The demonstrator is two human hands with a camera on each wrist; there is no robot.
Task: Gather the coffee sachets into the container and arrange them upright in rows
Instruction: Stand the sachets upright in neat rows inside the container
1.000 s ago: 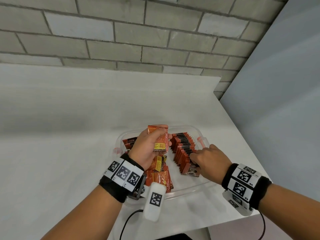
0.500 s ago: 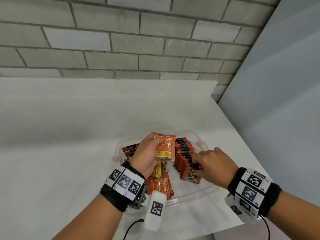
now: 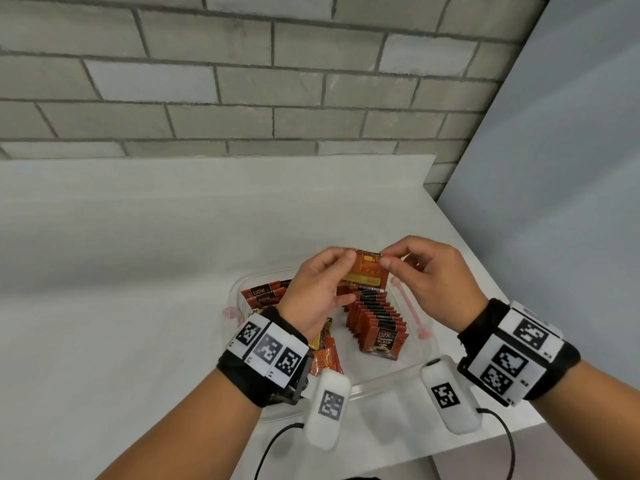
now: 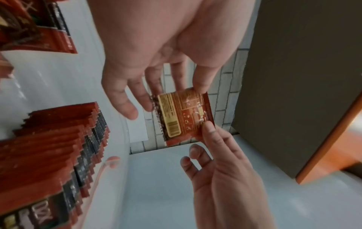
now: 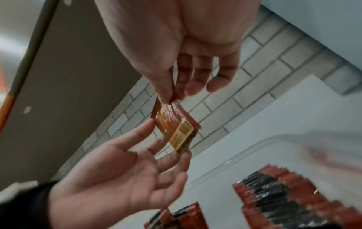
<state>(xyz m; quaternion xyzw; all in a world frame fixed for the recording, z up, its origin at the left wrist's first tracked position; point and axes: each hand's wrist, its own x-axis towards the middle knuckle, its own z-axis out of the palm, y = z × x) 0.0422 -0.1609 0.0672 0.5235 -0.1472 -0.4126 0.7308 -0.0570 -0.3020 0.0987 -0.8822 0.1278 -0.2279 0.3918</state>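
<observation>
Sachet (image 3: 365,270) upright above container (image 3: 420,355), back facing viewer, pinched by both hands. Left hand (image 3: 317,292) seemingly loosening; right hand (image 3: 434,275) gripping top corner.

Held coffee sachet (image 3: 365,271) is red-orange with a yellow panel; the upright row of sachets (image 3: 375,317) is dark red with black bands; container (image 3: 426,348) clear, pink clips; wristbands (image 3: 266,351) black-and-white checker tags; wall (image 3: 242,81) grey brick.
</observation>
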